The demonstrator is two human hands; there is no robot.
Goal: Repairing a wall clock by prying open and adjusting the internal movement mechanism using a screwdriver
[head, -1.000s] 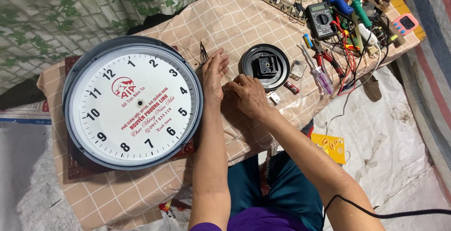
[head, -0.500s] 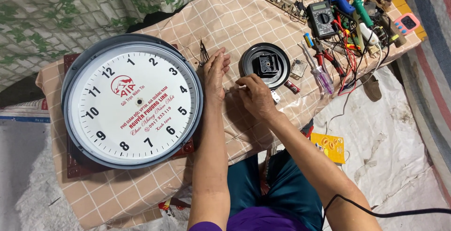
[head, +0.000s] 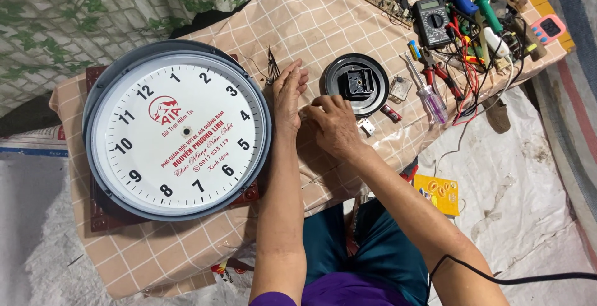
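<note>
Nearest the camera, two bare forearms reach up from the person's lap over the near edge of the surface (head: 186, 244), which is covered with a beige checked cloth. The left hand (head: 287, 97) lies flat on the cloth, palm down, its fingers (head: 291, 74) straight and pressed together, pointing away from the person. The right hand (head: 333, 124) sits just beside it, touching or nearly so, with its fingers curled in toward the left hand; whether they pinch anything cannot be told, since the hand hides its own fingertips. To the left rests a large round wall clock (head: 177, 130) with a white face and dark rim, lying face up on a dark red board. Just beyond the right hand lies a black round clock back (head: 354, 85) with a square movement at its centre. Farther right are screwdrivers (head: 429, 97), red-handled pliers, and a multimeter (head: 432, 20) amid tangled wires.
</note>
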